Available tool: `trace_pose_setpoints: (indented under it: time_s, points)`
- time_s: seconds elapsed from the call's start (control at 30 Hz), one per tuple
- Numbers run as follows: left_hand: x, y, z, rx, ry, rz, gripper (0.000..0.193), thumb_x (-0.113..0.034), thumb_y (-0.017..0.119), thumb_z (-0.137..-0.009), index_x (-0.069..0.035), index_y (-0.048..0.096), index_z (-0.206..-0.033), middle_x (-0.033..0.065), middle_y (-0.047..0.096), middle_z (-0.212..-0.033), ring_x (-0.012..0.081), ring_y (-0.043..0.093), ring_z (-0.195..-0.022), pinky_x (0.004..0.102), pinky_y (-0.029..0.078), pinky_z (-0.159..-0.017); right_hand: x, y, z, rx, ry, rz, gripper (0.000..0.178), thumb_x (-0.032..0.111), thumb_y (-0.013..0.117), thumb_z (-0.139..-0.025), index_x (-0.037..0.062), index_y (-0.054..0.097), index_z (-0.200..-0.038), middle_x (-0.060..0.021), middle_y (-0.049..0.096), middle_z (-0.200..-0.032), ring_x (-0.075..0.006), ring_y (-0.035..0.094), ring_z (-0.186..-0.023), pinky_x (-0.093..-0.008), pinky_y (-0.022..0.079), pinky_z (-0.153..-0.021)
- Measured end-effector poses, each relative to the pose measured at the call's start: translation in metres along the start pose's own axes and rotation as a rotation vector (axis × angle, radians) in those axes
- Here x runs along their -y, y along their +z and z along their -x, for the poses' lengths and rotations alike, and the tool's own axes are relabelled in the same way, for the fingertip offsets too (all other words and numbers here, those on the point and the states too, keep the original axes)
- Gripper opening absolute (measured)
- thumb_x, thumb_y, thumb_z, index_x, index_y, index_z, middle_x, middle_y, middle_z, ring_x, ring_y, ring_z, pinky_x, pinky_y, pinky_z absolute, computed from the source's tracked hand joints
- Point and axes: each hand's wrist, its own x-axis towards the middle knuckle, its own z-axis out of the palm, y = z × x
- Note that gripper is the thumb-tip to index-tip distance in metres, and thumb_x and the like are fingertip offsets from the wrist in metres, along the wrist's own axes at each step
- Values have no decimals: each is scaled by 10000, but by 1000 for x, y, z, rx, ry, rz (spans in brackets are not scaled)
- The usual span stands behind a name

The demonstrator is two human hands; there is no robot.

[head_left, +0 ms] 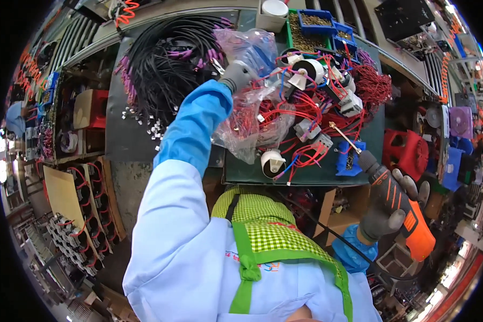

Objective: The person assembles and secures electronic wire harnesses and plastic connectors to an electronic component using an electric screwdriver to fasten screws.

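Under the left hand (239, 75): clear plastic bag (243, 140), touching; cannot tell whether the fingers grip it. Right hand (379, 217) gripping orange-black power screwdriver (393, 194). Between both hands: grey parts (322, 144) with red wires. Left of left hand: black cables (158, 67).

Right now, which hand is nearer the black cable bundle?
Left. The left hand is just right of the black cable bundle; the right hand is much farther right, holding a drill.

Workbench (241, 175) brightly lit; glare on clear bag (245, 137); lights (1, 163) blown out; edges bowed, corners black
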Motion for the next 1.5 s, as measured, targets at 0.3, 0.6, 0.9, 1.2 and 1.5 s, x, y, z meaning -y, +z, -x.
trace_pose_setpoints:
  time_s: [0.3,0.6,0.9,1.2,1.5]
  points:
    - [-12,19,-17,127,42,-494,341,-247,482,-871,-97,657,-1123,157,685,-1005,332,654,-909,415,497,-822,2,12,7,46,19,-39,881,530,597,-822,-11,227,-1410,-151,561,-1153,-326,602,-1027,-475,511,-888]
    - [-7,-23,-31,255,-74,709,203,-202,665,-792,-62,709,-932,114,677,-894,163,640,-745,288,517,-676,6,7,14,-38,119,-65,855,486,604,-817,5,227,-1416,-143,552,-1162,-320,595,-1039,-474,515,-890]
    - [35,-12,-30,21,-43,-537,255,-220,557,-827,-109,684,-1018,169,671,-956,336,638,-884,410,506,-801,2,3,11,55,28,-126,853,452,612,-818,-2,215,-1420,-176,553,-1160,-331,604,-1023,-469,512,-877]
    - [51,-5,-29,-348,598,-863,295,-170,654,-722,-140,606,-1011,121,614,-1034,305,592,-1014,409,489,-857,-2,-4,5,138,35,-206,819,384,725,-810,34,272,-1395,-137,584,-1115,-302,610,-1014,-457,493,-910]
    - [-17,-13,-13,-106,671,-920,364,-291,658,-679,-117,670,-998,142,634,-1025,336,584,-1002,473,469,-848,9,-47,14,88,16,-146,798,273,744,-803,33,270,-1398,-145,585,-1119,-293,599,-1066,-466,480,-966]
